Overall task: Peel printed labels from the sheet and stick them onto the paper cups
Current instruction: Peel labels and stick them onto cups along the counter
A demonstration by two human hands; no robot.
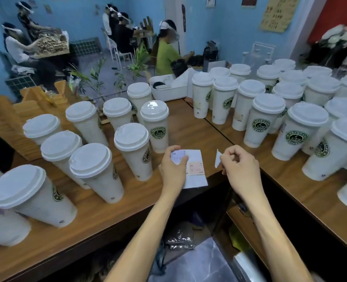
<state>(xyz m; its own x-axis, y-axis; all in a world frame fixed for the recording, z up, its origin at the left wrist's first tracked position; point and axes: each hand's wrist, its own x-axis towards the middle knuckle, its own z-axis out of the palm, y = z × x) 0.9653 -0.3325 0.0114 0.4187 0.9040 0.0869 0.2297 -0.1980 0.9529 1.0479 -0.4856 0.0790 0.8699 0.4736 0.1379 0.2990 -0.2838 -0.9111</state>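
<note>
A white label sheet (196, 169) lies at the inner corner of the wooden counter (189, 129); a pinkish printed label (195, 167) is still on it. My left hand (173, 165) pinches the sheet's upper left part, its thumb over a bluish printed label (177, 156). To the right, my right hand (239, 165) pinches a small white peeled label (217, 158) and holds it upright just above the counter edge. Several lidded white paper cups with green logos stand around, the nearest (134, 151) just left of the sheet.
More lidded cups (298, 129) crowd the right counter wing and others (91, 169) fill the left wing. A white bin (168, 92) sits at the back. Wooden holders (40, 98) stand at the far left. People sit in the room beyond.
</note>
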